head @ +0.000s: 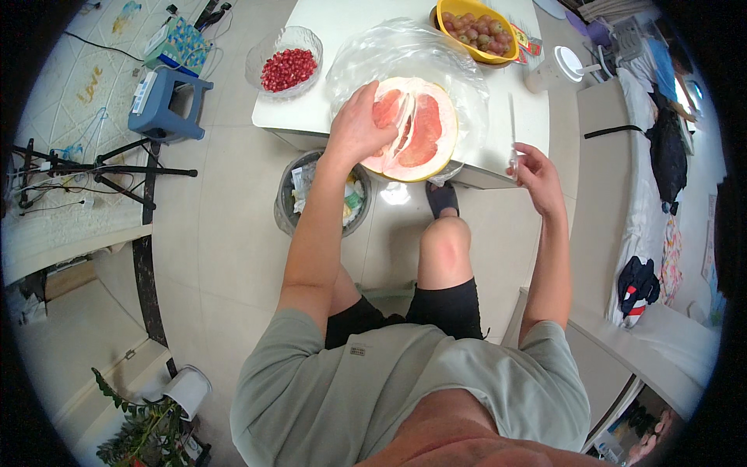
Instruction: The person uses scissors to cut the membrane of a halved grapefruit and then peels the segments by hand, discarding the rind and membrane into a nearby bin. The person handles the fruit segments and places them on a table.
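A halved pomelo (425,137), pink flesh up inside a thick white rind, rests on a clear plastic bag (402,52) at the front of the white table (525,117). My left hand (357,125) grips its left side, with the thumb and fingers over the cut face and part of the flesh hidden. At the table's front right corner, my right hand (538,175) has a thin knife (512,122) by its clear handle, between thumb and fingers. The blade points away from me, to the right of the pomelo and apart from it.
A clear bowl (315,44) of pomegranate seeds (288,70) stands back left. At the back right are a yellow basket (493,57) of grapes (478,32) and a lidded cup (551,70) with a straw. A lined trash bin (286,198) sits below the table edge; a blue stool (169,105) stands left.
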Motion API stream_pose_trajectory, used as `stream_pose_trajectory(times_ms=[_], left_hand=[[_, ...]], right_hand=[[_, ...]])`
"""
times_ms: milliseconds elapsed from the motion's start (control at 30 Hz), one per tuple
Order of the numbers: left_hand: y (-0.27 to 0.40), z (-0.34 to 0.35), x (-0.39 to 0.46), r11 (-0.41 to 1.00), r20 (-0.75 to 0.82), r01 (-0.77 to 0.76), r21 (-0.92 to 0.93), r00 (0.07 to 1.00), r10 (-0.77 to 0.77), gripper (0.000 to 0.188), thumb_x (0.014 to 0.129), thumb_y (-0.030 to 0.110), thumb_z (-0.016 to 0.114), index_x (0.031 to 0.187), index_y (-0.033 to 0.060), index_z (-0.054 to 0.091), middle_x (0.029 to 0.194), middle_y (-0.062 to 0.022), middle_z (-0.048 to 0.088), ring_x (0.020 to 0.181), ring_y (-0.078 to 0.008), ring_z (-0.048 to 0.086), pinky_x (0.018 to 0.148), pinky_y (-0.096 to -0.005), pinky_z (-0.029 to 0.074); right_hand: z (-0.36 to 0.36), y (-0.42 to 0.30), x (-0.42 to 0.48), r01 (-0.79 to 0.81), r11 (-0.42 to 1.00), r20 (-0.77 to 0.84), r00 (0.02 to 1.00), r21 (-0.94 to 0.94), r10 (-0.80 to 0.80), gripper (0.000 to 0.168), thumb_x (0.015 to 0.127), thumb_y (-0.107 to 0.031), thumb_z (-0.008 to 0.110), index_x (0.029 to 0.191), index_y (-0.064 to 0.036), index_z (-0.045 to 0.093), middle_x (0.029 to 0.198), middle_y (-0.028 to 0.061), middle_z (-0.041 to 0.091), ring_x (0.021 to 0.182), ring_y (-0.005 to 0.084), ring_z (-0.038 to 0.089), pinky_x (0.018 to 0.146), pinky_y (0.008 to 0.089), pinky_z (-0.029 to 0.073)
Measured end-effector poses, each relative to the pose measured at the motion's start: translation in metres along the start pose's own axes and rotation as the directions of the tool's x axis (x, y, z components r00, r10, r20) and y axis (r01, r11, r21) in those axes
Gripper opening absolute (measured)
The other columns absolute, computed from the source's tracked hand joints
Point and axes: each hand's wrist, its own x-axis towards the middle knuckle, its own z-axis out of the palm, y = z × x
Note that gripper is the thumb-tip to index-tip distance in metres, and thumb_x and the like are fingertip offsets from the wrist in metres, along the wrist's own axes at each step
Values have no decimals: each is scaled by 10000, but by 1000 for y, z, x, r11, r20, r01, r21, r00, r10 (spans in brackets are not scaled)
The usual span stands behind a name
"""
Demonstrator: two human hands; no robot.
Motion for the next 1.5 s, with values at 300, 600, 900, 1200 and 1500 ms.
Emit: stream_pose_trajectory(times_ms=[300,600,900,1200,1500], left_hand=[[4,2,-4,998,-13,-48,33,999,48,826,688,256,677,1416,-40,420,1436,-235,473,1316,-360,479,1103,-395,391],[0,8,-4,993,-51,-99,57,993,102,763,695,255,669,1368,-46,473,1417,-230,488,1295,-367,492,1087,-402,407],[4,13,-5,991,-60,-111,81,991,116,724,680,231,659,1331,-39,495,1377,-189,516,1195,-392,540,1019,-421,459],[5,16,-6,986,-96,-147,82,983,155,687,674,219,674,1295,-34,527,1335,-189,544,1156,-387,565,1004,-420,469],[10,24,-8,987,-117,-159,34,980,162,675,658,187,689,1282,-23,538,1333,-184,548,1140,-389,570,988,-421,477]], right_hand=[[66,-79,5,-229,963,461,876,144,140,415,918,-269,689,1255,-31,644,839,-43,620,713,51,571,618,200,442],[77,-94,19,-226,973,403,896,55,185,344,937,-286,661,1128,-1,690,743,-22,608,638,47,509,564,206,394],[84,-92,1,-177,984,340,925,-17,172,368,957,-306,648,1175,-10,676,804,-25,616,696,48,527,573,199,386],[84,-91,4,-147,989,347,926,-26,147,330,941,-240,656,1156,10,672,817,-13,622,696,52,517,582,202,398],[85,-102,28,-198,979,371,907,-43,200,254,899,-221,710,1061,-26,712,777,-41,614,652,27,488,557,192,375]])
